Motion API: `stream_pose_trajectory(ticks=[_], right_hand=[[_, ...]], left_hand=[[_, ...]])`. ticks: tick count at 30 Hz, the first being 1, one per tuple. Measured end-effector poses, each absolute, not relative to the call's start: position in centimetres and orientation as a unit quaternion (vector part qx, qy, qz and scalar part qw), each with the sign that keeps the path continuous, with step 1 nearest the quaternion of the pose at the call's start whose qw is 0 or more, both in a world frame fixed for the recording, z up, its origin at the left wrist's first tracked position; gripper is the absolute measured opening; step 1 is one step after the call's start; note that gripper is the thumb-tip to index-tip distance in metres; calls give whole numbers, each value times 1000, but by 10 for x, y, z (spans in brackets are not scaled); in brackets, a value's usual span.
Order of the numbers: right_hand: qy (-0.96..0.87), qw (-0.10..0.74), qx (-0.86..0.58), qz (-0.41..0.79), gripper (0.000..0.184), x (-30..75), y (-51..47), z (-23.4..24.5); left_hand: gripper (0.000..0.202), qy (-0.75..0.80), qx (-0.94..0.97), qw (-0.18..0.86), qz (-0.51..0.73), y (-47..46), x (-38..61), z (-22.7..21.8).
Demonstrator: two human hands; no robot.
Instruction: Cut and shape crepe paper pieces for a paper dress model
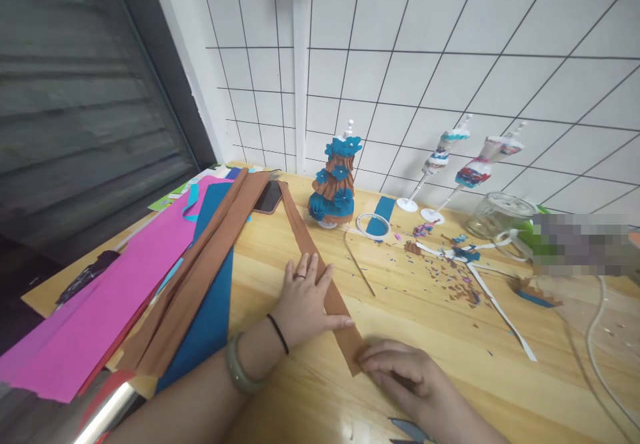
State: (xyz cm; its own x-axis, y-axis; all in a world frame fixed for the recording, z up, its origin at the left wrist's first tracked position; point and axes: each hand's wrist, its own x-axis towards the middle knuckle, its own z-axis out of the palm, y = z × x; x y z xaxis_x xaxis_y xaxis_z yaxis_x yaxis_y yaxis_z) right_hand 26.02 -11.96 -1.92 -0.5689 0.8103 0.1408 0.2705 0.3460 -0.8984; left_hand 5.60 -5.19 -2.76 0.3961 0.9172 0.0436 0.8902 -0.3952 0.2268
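A long narrow brown paper strip (303,236) lies diagonally on the wooden table (440,351). My left hand (305,301) lies flat on the strip's near half, fingers spread, a ring on one finger and a green bangle and black band at the wrist. My right hand (400,371) rests at the strip's near end, fingertips pressed on the paper's edge, fingers extended and held together.
Pink (100,317), blue (215,311) and brown (200,277) paper sheets lie at the left. A phone (269,197) lies behind them. A blue-and-brown paper-dressed mannequin (334,187), two small dress forms (435,164), a glass jar (497,214), a thin stick (359,267) and paper scraps (450,277) occupy the back right.
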Motion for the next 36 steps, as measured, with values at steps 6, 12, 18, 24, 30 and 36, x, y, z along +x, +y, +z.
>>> stream_pose_trajectory(ticks=[6, 12, 18, 24, 30, 36], right_hand=[[-769, 312, -341, 441, 22, 261, -119, -23], [-774, 320, -334, 434, 21, 261, -120, -22], [-781, 313, -331, 428, 22, 261, -120, -23], [-782, 302, -341, 426, 21, 261, -122, -22], [-783, 290, -351, 424, 21, 260, -122, -21], [-781, 288, -357, 425, 22, 260, -124, -18]], left_hand=[[99, 544, 831, 94, 73, -51, 55, -28], [99, 542, 831, 96, 85, -51, 54, -29], [99, 543, 830, 98, 81, -52, 55, -28], [99, 545, 828, 100, 83, -51, 55, -29], [99, 552, 824, 103, 76, -51, 55, -26], [98, 552, 824, 105, 78, -51, 55, -25]])
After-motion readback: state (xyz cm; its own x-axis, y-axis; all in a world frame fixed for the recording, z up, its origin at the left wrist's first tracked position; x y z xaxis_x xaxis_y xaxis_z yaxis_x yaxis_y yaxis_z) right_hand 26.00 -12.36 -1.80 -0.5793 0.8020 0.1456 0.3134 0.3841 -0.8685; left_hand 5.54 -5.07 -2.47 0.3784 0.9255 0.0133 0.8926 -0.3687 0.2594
